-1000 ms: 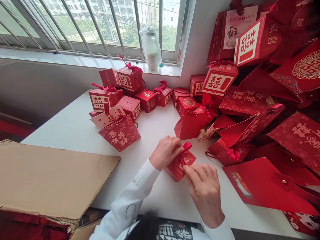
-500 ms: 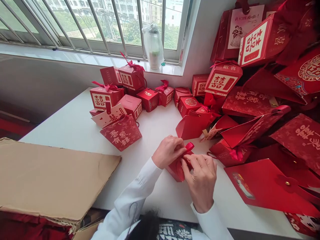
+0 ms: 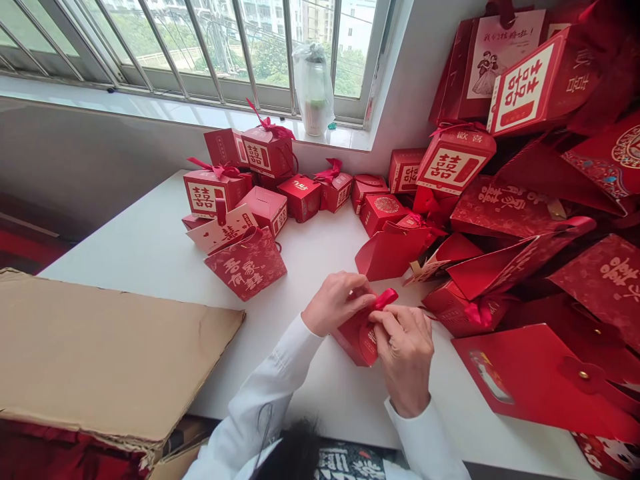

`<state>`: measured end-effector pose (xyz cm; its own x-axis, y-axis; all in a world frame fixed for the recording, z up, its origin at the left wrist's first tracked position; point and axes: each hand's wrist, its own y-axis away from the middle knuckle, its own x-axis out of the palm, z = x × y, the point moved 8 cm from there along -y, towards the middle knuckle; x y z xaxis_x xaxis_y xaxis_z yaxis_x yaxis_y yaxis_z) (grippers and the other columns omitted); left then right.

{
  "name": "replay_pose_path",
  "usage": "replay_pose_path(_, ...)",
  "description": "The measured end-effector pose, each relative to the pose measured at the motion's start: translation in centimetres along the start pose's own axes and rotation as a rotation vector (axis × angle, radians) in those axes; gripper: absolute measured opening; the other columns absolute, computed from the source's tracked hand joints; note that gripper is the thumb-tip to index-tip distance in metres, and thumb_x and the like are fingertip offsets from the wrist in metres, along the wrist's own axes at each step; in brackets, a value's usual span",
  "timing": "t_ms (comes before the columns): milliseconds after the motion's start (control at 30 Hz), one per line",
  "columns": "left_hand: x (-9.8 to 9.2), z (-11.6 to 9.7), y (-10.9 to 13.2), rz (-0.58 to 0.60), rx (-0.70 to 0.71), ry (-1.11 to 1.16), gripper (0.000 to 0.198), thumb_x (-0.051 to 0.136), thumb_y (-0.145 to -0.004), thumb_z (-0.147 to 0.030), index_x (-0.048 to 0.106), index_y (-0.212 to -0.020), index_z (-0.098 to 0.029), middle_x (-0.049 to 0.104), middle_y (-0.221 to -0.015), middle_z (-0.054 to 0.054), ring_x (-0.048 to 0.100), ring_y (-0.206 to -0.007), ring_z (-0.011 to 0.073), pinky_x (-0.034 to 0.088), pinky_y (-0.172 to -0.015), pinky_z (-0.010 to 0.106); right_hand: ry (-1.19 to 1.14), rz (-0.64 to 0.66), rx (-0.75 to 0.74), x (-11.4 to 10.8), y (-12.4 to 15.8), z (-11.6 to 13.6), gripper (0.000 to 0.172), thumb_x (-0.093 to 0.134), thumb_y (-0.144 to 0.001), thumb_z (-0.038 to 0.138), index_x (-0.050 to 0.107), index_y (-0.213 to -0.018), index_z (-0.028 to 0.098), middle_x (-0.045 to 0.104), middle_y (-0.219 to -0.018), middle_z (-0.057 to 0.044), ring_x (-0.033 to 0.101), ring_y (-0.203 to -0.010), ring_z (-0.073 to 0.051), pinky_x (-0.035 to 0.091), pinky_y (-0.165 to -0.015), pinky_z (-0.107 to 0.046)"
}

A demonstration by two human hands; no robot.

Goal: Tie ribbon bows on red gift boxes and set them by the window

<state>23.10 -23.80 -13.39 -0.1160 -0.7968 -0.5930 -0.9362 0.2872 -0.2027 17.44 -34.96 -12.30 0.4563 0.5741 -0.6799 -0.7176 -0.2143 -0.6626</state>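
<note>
We hold the small red box (image 3: pixel 356 341) on the bench (image 3: pixel 150 253), just ahead at 12 o'clock. Our left hand (image 3: pixel 336 303) grips its top and our right hand (image 3: pixel 406 353) pinches the ribbon (image 3: pixel 386 298). We judge the bow is being worked, which needs a steady box. Open bench lies at 10 o'clock. Red bags (image 3: pixel 525 373) crowd 3 o'clock.

You face a white table (image 3: pixel 150 247) set in a corner below a wide barred window (image 3: pixel 200 47). Daylight falls through it onto the pale sill (image 3: pixel 150 110); trees (image 3: pixel 270 63) and buildings (image 3: pixel 357 20) show outside. A plain white wall (image 3: pixel 415 80) rises on your right.
</note>
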Motion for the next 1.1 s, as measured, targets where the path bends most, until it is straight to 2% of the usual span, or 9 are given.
replay_pose_path(100,-1.4,0.6,0.6,-0.010,0.031,0.030,0.012,0.053,-0.088,-0.025,0.063,-0.088,-0.018,0.065,-0.089,0.003,0.059,-0.079,0.0134,0.046,-0.072,0.024,-0.023,0.003,0.011,-0.1,0.3,-0.2,0.020,0.053,-0.087,0.008,0.066,-0.080,0.022,0.063,-0.081,-0.002,0.049,-0.077,-0.018,0.038,-0.073,-0.033)
replay_pose_path(200,-2.4,0.6,1.2,0.056,0.086,-0.003,0.015,0.053,-0.089,-0.028,0.064,-0.094,-0.019,0.063,-0.094,0.005,0.059,-0.086,0.0150,0.047,-0.077,0.026,-0.031,0.000,0.006,-0.1,0.5,-0.2,0.018,0.052,-0.087,0.009,0.064,-0.083,0.022,0.063,-0.081,-0.003,0.050,-0.077,-0.018,0.039,-0.074,-0.034)
replay_pose_path(333,-2.5,0.0,1.6,0.145,0.148,-0.033,0.016,0.060,-0.085,-0.028,0.065,-0.098,-0.021,0.063,-0.095,0.005,0.058,-0.092,0.0171,0.047,-0.081,0.027,-0.021,-0.041,0.043,-0.2,0.6,-0.6,0.012,0.052,-0.088,0.013,0.061,-0.091,0.021,0.063,-0.076,-0.001,0.052,-0.072,-0.017,0.040,-0.077,-0.034)
replay_pose_path(467,-1.9,0.1,1.5,0.121,0.154,-0.132,0.012,0.056,-0.084,-0.020,0.066,-0.091,-0.021,0.063,-0.090,0.004,0.057,-0.087,0.0164,0.047,-0.078,0.027,0.001,-0.037,0.085,-0.3,0.7,-0.9,0.010,0.054,-0.088,0.015,0.062,-0.090,0.021,0.065,-0.076,-0.001,0.053,-0.071,-0.017,0.040,-0.076,-0.033)
replay_pose_path(667,-1.1,-0.3,1.8,-0.027,0.230,-0.157,0.012,0.054,-0.082,-0.014,0.064,-0.083,-0.021,0.063,-0.086,0.004,0.054,-0.084,0.0165,0.047,-0.078,0.028,-0.016,-0.046,0.089,-0.5,0.8,-0.7,0.011,0.055,-0.086,0.012,0.061,-0.085,0.021,0.064,-0.074,-0.001,0.051,-0.073,-0.017,0.040,-0.076,-0.033)
replay_pose_path(800,-1.0,-0.6,2.3,-0.195,0.246,-0.104,0.011,0.056,-0.080,-0.013,0.064,-0.076,-0.020,0.062,-0.080,0.004,0.054,-0.080,0.0161,0.048,-0.074,0.028,-0.019,-0.068,0.042,-0.6,0.9,-0.1,0.012,0.055,-0.085,0.009,0.060,-0.084,0.021,0.064,-0.075,-0.002,0.052,-0.075,-0.018,0.040,-0.078,-0.035)
replay_pose_path(933,-1.4,0.0,2.6,-0.406,0.140,-0.001,0.013,0.057,-0.076,-0.009,0.063,-0.072,-0.020,0.060,-0.075,0.001,0.055,-0.071,0.0137,0.048,-0.067,0.026,-0.030,-0.063,0.011,-0.5,1.0,0.1,0.013,0.055,-0.086,0.009,0.060,-0.087,0.021,0.064,-0.077,-0.002,0.053,-0.076,-0.018,0.040,-0.079,-0.035)
replay_pose_path(1100,-1.5,1.3,2.9,-0.560,0.004,0.100,0.016,0.055,-0.075,-0.005,0.062,-0.071,-0.018,0.058,-0.074,0.000,0.055,-0.066,0.0106,0.048,-0.062,0.023,-0.032,0.021,-0.049,0.1,1.2,0.5,0.015,0.054,-0.086,0.007,0.061,-0.090,0.019,0.063,-0.079,-0.004,0.052,-0.077,-0.017,0.043,-0.075,-0.032)
